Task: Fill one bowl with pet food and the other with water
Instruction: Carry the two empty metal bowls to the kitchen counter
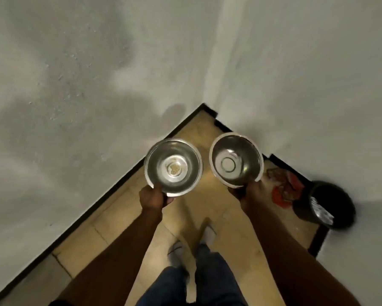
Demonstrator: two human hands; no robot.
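Observation:
I hold two round steel bowls in the air over a tiled floor, near a wall corner. My left hand (153, 195) grips the near rim of the left bowl (173, 167), which has a small patch of pale crumbs at its bottom. My right hand (250, 192) grips the near rim of the right bowl (236, 160), whose inside looks bare and is tilted slightly toward me. The two bowls are side by side and apart.
Grey walls meet in a corner ahead, with a black skirting (110, 191) along the beige tiled floor (218, 206). A black bucket (327, 206) and a red-orange cloth (282, 191) lie at the right wall. My legs and shoes (185, 252) are below.

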